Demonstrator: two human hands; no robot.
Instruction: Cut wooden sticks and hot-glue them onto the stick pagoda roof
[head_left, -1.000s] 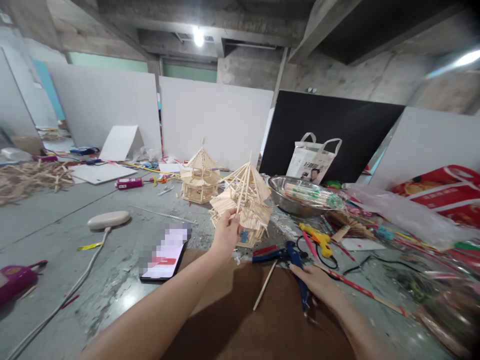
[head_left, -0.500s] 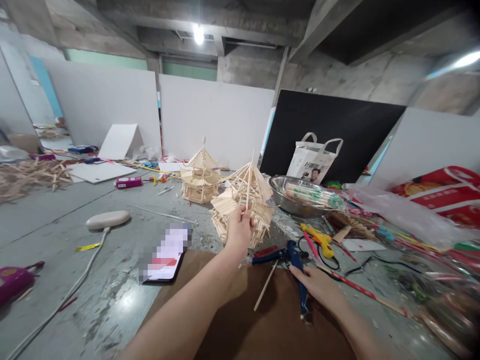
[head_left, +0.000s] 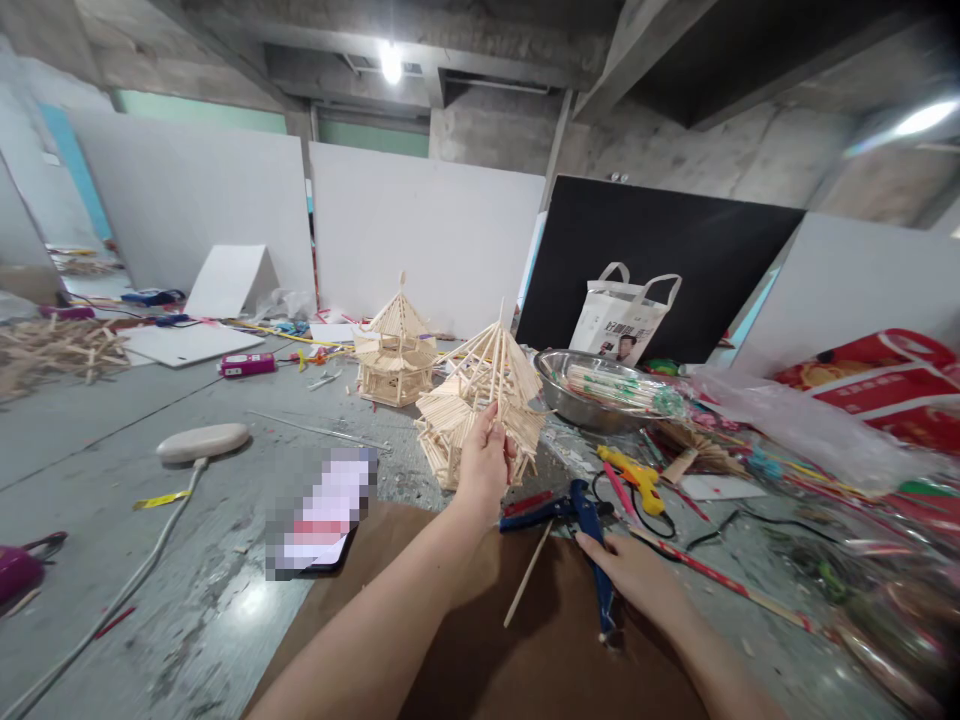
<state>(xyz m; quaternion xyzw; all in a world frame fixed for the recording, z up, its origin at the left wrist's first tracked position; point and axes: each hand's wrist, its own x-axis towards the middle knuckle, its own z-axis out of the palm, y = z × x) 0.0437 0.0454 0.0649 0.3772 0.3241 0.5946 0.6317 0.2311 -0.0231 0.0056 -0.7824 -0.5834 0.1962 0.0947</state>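
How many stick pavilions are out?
2. Near pavilion, pinched by the left hand; far pavilion, behind it to the left. Clutter may hide others.

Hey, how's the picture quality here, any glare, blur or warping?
Head view: the ceiling lamp and a light at upper right blow out; the floor shows a glare patch; lens bending curves the edges and smears the packets at far right; the phone screen is pixelated; the left hand on the stick pavilion is sharp.

bare floor [head_left: 187,400] lies open at left — tools and steel bowl [head_left: 570,395] crowd the right.
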